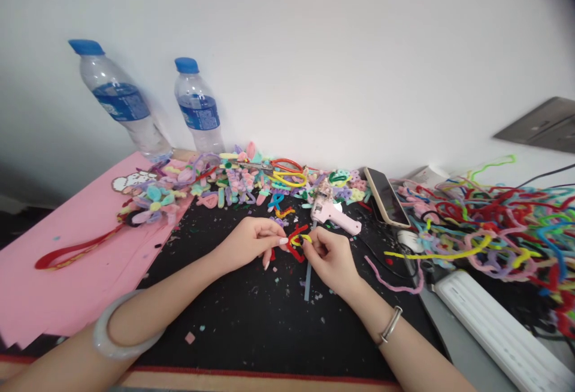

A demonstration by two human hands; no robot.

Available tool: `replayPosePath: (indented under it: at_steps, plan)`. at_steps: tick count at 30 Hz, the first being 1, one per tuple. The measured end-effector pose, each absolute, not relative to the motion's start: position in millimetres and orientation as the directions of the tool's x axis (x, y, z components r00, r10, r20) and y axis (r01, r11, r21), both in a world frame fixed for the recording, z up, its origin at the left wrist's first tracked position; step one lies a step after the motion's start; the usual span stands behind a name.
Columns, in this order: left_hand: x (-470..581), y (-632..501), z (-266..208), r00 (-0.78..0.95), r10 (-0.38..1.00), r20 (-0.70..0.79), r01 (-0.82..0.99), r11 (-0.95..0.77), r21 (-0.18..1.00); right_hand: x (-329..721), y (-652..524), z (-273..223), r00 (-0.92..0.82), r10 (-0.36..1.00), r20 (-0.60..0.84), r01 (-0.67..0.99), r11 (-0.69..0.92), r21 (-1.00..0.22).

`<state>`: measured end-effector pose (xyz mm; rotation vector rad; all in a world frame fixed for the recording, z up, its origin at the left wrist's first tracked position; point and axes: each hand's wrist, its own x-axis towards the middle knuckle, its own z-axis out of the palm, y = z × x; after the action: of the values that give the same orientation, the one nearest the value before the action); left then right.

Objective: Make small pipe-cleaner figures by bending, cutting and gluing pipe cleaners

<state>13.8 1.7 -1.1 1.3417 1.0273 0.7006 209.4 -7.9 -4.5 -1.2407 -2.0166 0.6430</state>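
Above the black mat (251, 332), my left hand (251, 241) pinches the left side of a looped red and yellow pipe cleaner piece (297, 241). My right hand (331, 255) grips the same piece from the right, its fingers closed around the yellow part. Just behind my right hand lies a pink glue gun (336, 215), and a translucent glue stick (308, 281) extends on the mat between my hands. Small blue and orange pipe cleaner bits (284, 212) lie beyond my fingers.
Two water bottles (197, 111) lean at the wall beside pink sheets (81, 248). Scissors (287, 172) rest on a heap of pipe cleaner shapes (233, 185). On the right are a phone (387, 197), tangled pipe cleaners (485, 218) and a white power strip (494, 326).
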Motion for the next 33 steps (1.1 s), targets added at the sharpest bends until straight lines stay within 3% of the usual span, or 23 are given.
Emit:
replayPosePath:
  at_steps: [26,33]
  plan:
    - [13.0,2.9,-1.2,0.409,0.898,-0.162,0.181,0.094,0.979,209.5,-7.1,-6.9,-0.327,0.898,0.293,0.596,0.437,-0.673]
    - [2.6,11.9,-0.8,0.118,0.992,0.054,0.251,-0.083,0.964,215.9,2.0,-7.1,-0.376,0.904,0.206,0.676,0.419,-0.606]
